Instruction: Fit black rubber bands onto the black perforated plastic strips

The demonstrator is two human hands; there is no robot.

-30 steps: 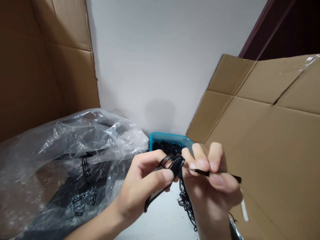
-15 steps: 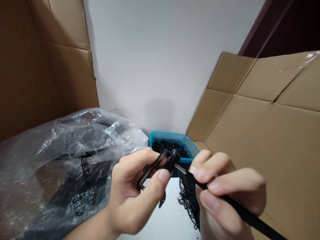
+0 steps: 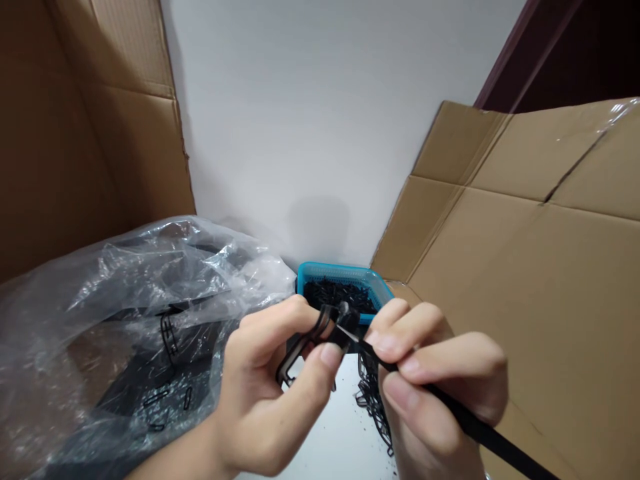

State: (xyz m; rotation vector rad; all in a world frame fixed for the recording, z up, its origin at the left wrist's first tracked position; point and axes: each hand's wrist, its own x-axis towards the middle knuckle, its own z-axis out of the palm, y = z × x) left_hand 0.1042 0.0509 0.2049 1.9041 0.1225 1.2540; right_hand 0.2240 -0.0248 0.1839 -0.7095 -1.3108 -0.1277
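Observation:
Between thumb and fingers, my left hand (image 3: 277, 387) pinches a black plastic part (image 3: 300, 353) with a frame-like outline. My right hand (image 3: 440, 380) is closed round a black tool with a thin pointed metal tip, like tweezers (image 3: 475, 427). The tip touches or nearly touches the black part just above my left thumb. Behind both hands is a blue basket (image 3: 345, 268) holding many small black pieces (image 3: 330, 293). Fingers hide some of the held part.
Clear plastic sheeting (image 3: 150, 260) with black frame pieces (image 3: 169, 337) lies at the left. A pile of black frames (image 3: 373, 397) rests on the white surface (image 3: 325, 440). Cardboard walls (image 3: 540, 267) stand at right and left (image 3: 120, 133).
My right hand has moved left with the tool, bringing its tip over the black part. The held part has tilted slightly in my left hand.

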